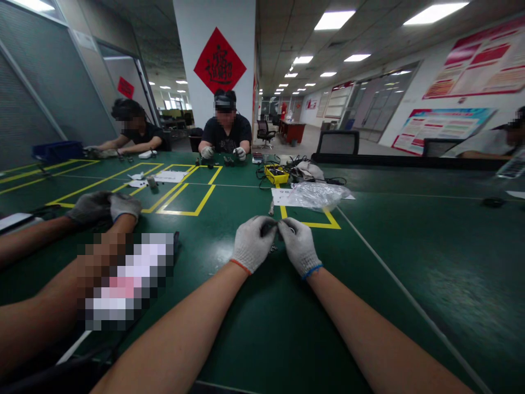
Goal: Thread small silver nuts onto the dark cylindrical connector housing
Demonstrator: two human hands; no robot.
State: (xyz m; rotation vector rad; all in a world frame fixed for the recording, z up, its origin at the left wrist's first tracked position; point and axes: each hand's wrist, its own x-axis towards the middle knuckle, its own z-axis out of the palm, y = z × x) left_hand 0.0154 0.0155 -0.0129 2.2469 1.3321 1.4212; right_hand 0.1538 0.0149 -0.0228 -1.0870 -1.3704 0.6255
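Left hand [254,242]: while its back faces up, white-gloved and edged in orange at the wrist, its fingers bend inward and meet those of the other hand; whether it pinches anything by itself I cannot tell.
Right hand [300,245]: white-gloved with a blue edge, fingers also curled in toward the meeting point; its own grip is likewise too hidden to tell.
Small dark piece [279,230]: between the two sets of fingertips, above the bench [410,230], mostly covered; its shape cannot be made out.
Small rings [273,248]: on the green surface, between the hands and just on the near side of the fingertips.
Short metal-coloured piece [271,207]: just beyond the left hand, near the white sheet [280,196].
Clear plastic bag [320,192]: crumpled, lying partly over the sheet.
Yellow tray [277,176]: farther off, dark things inside, black cables [296,162] tangled beside it.
Neighbour's hands [125,206]: at the left, gloved and close together.
Person opposite [225,131]: at the far edge, two gloved hands held apart.
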